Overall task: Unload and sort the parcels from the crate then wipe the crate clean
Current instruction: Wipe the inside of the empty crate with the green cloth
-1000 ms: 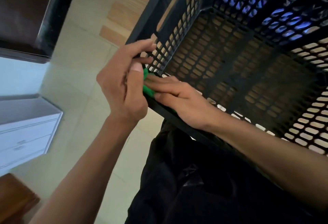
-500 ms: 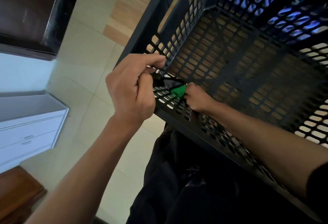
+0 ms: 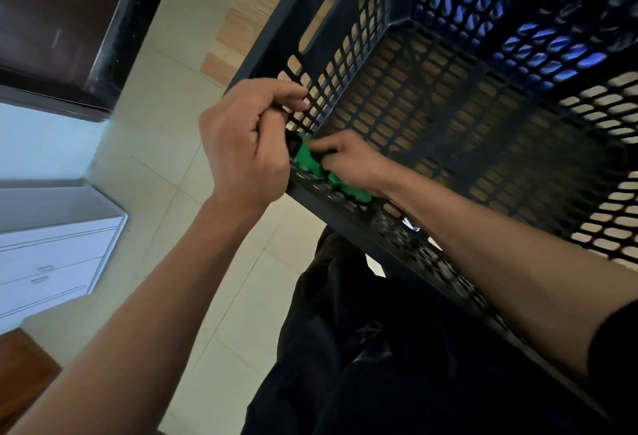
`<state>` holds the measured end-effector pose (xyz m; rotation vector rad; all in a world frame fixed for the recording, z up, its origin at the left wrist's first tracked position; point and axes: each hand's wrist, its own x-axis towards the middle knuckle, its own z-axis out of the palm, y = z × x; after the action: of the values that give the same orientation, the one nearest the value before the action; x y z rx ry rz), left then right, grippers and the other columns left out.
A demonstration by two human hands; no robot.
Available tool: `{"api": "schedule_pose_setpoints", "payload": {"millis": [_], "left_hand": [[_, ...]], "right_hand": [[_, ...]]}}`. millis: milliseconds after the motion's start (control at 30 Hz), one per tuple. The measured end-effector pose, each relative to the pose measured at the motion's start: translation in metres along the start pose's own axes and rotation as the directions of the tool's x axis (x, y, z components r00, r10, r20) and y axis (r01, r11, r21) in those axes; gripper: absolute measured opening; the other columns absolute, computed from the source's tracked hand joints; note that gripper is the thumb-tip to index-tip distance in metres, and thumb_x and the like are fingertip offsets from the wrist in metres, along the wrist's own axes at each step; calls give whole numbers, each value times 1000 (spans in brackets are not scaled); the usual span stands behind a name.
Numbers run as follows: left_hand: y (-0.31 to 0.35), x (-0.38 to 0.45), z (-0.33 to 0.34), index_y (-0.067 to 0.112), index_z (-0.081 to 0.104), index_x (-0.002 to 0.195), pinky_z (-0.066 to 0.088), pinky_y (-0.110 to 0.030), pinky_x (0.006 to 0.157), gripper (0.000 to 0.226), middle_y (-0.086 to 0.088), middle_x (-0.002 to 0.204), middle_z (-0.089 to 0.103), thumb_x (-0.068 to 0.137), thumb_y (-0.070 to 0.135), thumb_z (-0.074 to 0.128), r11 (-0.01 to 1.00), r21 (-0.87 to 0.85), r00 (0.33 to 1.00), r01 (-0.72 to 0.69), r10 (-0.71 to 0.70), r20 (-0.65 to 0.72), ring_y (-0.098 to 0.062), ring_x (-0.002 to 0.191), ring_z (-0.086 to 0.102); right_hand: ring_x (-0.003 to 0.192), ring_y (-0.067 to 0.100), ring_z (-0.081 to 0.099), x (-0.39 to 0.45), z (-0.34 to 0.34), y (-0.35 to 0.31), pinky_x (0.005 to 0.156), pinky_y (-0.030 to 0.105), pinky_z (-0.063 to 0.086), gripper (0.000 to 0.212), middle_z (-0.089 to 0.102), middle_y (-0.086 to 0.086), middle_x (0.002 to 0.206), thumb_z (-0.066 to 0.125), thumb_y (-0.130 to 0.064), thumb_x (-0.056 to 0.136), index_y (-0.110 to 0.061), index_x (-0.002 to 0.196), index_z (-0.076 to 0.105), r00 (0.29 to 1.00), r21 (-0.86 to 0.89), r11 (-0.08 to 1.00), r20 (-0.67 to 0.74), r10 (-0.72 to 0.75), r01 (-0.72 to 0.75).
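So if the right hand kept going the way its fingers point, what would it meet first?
Probably the left hand: the right hand, holding the green cloth inside the black perforated plastic crate, points at that corner, though depth is unclear.

Black slotted crate (image 3: 448,117), tilted, green cloth (image 3: 310,165) against its near corner.

Colours as I see them on my feed. Crate (image 3: 448,96), upper right of frame: black, perforated all over in a grid of slots; tan shows through its floor slots, blue through the far wall. Cloth (image 3: 310,165), centre: bright green. Floor tiles (image 3: 165,144): pale cream with thin grout lines. Drawer unit (image 3: 51,248), left edge: white. Cabinet (image 3: 58,20), upper left: dark brown. Clothing (image 3: 362,348), lower centre: black.
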<state>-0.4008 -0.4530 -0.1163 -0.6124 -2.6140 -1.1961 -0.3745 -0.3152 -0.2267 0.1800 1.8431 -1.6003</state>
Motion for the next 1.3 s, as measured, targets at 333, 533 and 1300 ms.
{"api": "schedule_pose_setpoints", "payload": {"millis": [333, 533, 1300], "left_hand": [[4, 0, -3, 4, 76, 102, 58, -44, 74, 39, -3, 86, 73, 86, -5, 41, 998, 59, 999, 11, -13, 30, -16, 84, 71], [11, 0, -5, 12, 77, 104, 57, -40, 80, 38, 3, 91, 75, 88, -1, 45, 994, 98, 997, 49, -54, 48, -12, 89, 71], [58, 12, -27, 22, 60, 136, 50, -44, 108, 42, 8, 133, 66, 94, 22, 67, 781, -457, 877, 426, -233, 420, -6, 117, 66]], "right_hand": [[134, 7, 55, -62, -15, -23, 122, 37, 36, 49, 65, -5, 140, 52, 15, 91, -17, 122, 74, 988, 240, 962, 45, -144, 130], [123, 7, 64, -103, -47, -32, 114, 37, 46, 44, 72, -9, 128, 57, 11, 94, -21, 116, 77, 984, 162, 973, 29, -173, 166], [120, 28, 62, -164, -43, -122, 103, 43, 50, 38, 67, 16, 122, 54, 13, 86, -2, 119, 64, 638, 140, 690, -542, -547, 710]]}}
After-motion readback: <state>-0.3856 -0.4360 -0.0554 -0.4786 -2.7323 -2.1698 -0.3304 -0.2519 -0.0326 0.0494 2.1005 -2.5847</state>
